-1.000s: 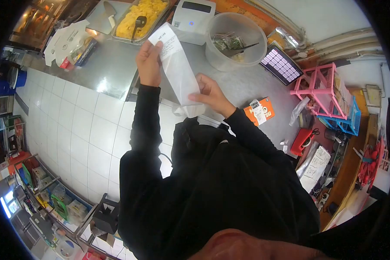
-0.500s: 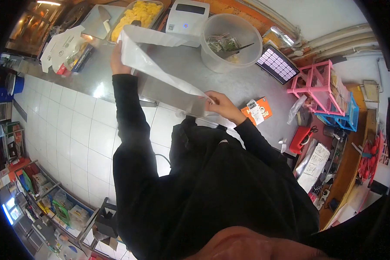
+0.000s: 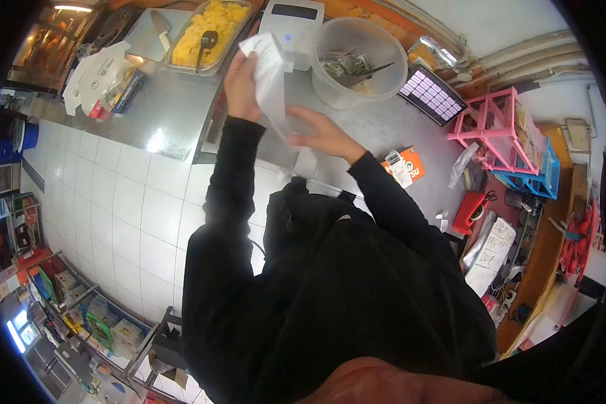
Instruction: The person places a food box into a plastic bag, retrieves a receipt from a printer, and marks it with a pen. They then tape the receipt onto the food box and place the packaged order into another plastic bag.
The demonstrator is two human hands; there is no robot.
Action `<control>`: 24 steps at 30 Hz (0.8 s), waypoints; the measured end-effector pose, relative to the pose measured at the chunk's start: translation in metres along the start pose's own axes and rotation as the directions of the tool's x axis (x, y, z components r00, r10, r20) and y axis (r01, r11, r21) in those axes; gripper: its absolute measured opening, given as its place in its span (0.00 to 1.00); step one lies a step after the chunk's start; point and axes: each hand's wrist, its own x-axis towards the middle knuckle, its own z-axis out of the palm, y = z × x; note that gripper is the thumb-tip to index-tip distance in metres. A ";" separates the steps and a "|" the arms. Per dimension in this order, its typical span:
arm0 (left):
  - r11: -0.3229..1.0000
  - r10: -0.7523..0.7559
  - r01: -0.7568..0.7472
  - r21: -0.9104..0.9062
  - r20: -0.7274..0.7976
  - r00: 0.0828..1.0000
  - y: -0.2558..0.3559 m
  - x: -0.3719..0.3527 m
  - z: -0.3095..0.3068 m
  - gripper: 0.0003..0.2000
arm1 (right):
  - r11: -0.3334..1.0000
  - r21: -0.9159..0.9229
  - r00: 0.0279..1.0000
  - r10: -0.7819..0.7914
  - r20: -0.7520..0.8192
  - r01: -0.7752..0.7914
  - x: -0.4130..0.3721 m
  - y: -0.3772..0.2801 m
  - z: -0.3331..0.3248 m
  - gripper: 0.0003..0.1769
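Fingers (image 3: 238, 62) of the left hand (image 3: 241, 89): closed in a pinch on the top edge of a white bag (image 3: 276, 91), held up in the upper middle of the frame. A printed slip (image 3: 265, 48) sat at the bag's top, above the pinch.

Fingers (image 3: 301, 113) of the right hand (image 3: 324, 135): spread and loosely extended, laid against the lower part of the bag just right of centre. Whether the thumb gripped the bag could not be told.

White bag: hung between the two hands, crumpled, over a steel counter (image 3: 161, 101), in front of a white label printer (image 3: 293, 17) at the top centre.

Both arms: black sleeves, reaching up from the lower centre of the frame.

Round clear tub (image 3: 390, 64): upper right of the bag, beside the printer, with a dark utensil and small packets inside.

Tray of yellow food (image 3: 219, 20): upper left of the printer, a black spoon standing in it.

Dark keypad screen (image 3: 432, 97): right of the tub.

Orange packet (image 3: 413, 160): on the counter right of the right forearm.

Pink rack (image 3: 495, 128): right side of the frame.

White tiles (image 3: 128, 202): left of the arms, below the counter edge.
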 end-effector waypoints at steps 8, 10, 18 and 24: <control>0.999 0.021 -0.027 -0.034 -0.161 0.987 0.013 0.074 -0.062 0.15 | 0.883 0.399 0.961 0.168 0.221 -0.246 -0.029 -0.004 0.034 0.20; 0.995 -0.027 0.012 -0.096 -0.156 0.987 0.024 0.091 -0.090 0.16 | 0.883 0.380 0.953 0.197 0.230 -0.274 -0.047 0.000 0.035 0.20; 0.999 -0.035 0.036 0.015 -0.035 0.999 0.023 0.071 -0.079 0.26 | 0.894 0.317 0.949 0.303 0.092 -0.316 -0.098 -0.015 0.037 0.20; 0.919 -0.227 0.306 -0.249 0.302 0.926 0.021 -0.055 -0.018 0.38 | 0.931 0.318 0.976 0.209 -0.062 -0.179 -0.128 -0.037 0.044 0.24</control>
